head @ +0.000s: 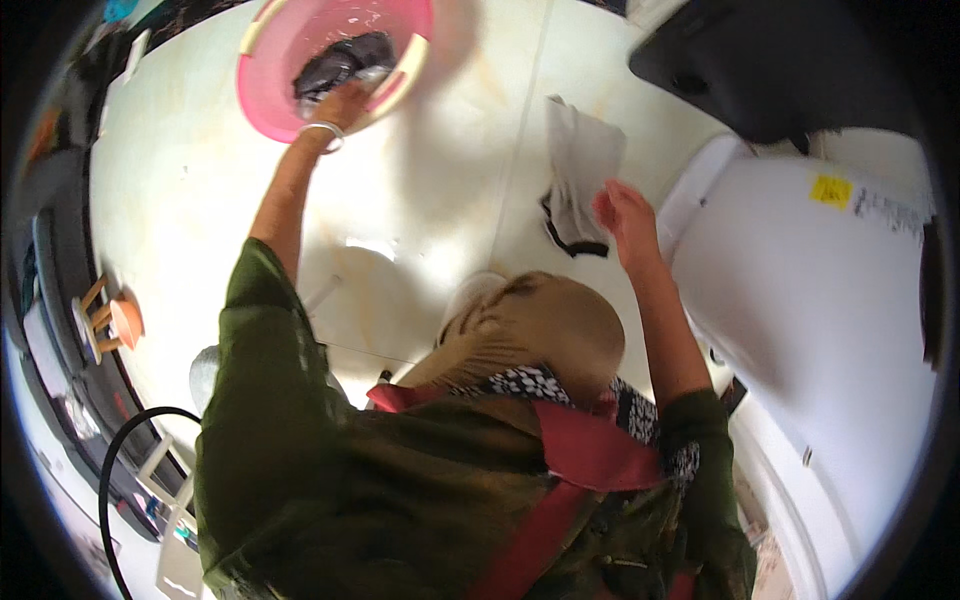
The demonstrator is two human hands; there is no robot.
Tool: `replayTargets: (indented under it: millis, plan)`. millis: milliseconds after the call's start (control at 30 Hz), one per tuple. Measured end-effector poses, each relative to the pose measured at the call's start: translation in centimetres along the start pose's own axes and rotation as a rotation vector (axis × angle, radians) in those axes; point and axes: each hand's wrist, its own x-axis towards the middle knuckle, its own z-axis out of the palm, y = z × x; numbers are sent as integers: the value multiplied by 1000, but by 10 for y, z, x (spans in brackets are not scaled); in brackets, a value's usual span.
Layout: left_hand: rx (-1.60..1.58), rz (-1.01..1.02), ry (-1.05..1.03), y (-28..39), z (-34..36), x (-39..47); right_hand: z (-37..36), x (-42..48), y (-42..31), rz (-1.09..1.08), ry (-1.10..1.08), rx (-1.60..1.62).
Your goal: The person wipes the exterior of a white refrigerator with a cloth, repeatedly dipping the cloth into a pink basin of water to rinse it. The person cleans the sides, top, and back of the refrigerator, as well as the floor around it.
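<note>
At the upper left, my left hand [341, 106], with a white bangle at the wrist, reaches over the near rim of a pink basin [259, 97]. Dark wet cloth [346, 61] lies inside, just past my fingers. The fingertips are blurred, so whether they grip the rim or the cloth is unclear. My right hand [628, 214] hovers with loosely bent fingers, and nothing shows in it. Beside it, a grey cloth [585, 146] with a black band is spread on the pale tiled floor [472, 187].
A large white appliance [795, 277] with a yellow label stands close on my right, below a dark panel [780, 67]. Farther left are a small wooden-legged stool [112, 322] and a pale chair [176, 525]. A black hose or cable [112, 457] curves at lower left.
</note>
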Motion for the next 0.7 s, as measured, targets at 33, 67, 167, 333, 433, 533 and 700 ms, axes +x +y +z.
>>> replayTargets:
  millis: [33,67,167,333,433,533,700]
  plan:
    - [-192,-187,-107,9,2,9,-10,-4,11,20,33,-27]
    - [-129,-169,-189,42,-15,20,-20,-8,19,39,73,-49]
    - [-289,-288,-177,62,-34,4,3,-10,25,48,9,-61]
    - [-134,-201,-141,99,-37,-32,41,-9,3,-70,-151,-173]
    - [-185,-204,-69,125,-47,-46,54,-9,-12,-110,-191,-229]
    - [-126,-175,-136,155,-39,-61,67,-10,-22,-131,-238,-265]
    - [-248,-163,-101,210,-24,-80,96,-10,-42,-177,-334,-376]
